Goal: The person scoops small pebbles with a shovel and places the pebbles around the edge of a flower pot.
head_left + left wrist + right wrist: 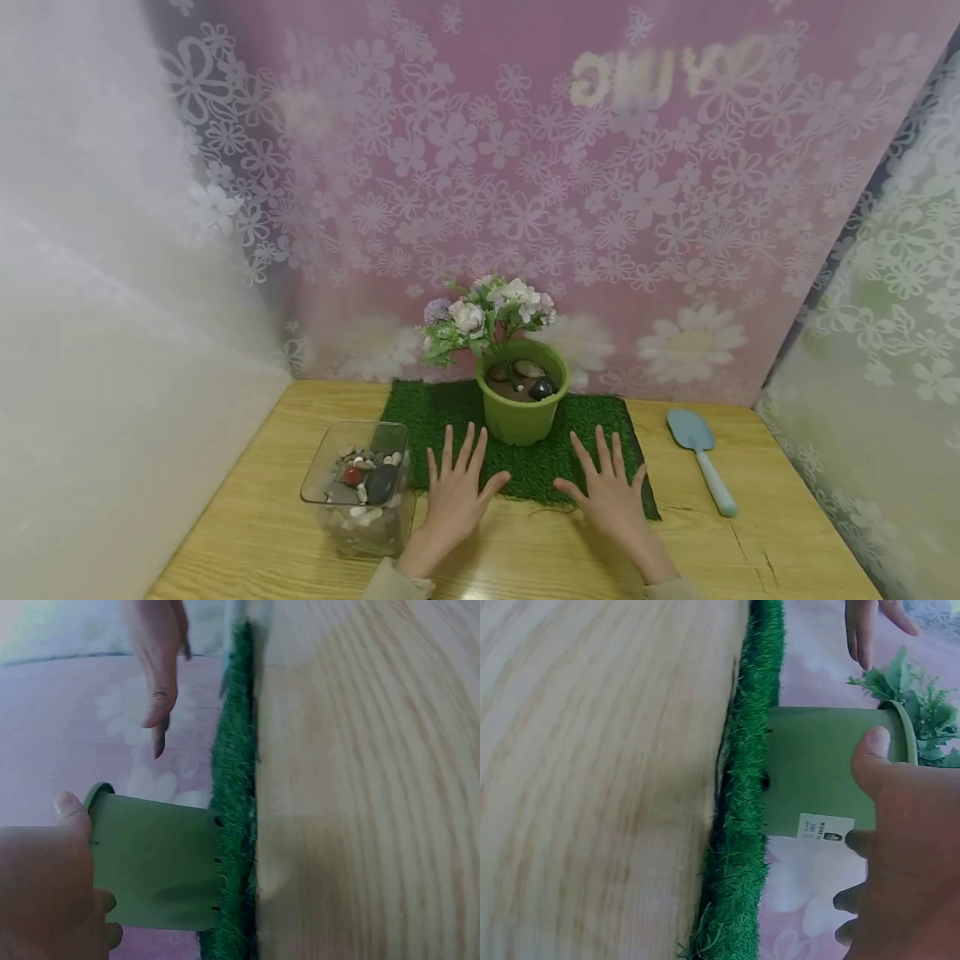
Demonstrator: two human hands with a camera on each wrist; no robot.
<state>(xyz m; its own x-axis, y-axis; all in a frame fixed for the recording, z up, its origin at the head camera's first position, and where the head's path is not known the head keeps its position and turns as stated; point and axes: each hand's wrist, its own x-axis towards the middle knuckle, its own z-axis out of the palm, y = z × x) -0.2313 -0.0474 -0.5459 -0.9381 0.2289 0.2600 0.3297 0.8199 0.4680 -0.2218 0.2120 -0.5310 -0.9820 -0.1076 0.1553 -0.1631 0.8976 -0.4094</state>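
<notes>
Both hands have their fingers spread and hold nothing. My left hand [454, 497] hovers at the front of the green grass mat [435, 404], left of a green flower pot [521, 423]. On the other side, my right hand [613, 502] is held out the same way, apart from the pot. White and purple flowers [468, 318] with green leaves stand in the pot, leaning left. On its brown soil lie several stones, among them a shiny black stone [543, 388]. The right wrist view shows a white label [825, 827] on the pot's side.
A clear plastic container [356, 502] of mixed pebbles, with a red stone [353, 476] and a large black stone [382, 483], stands left of my left hand. A blue trowel [702, 458] lies at the right on the wooden table [247, 492]. Flowered curtains enclose the back and sides.
</notes>
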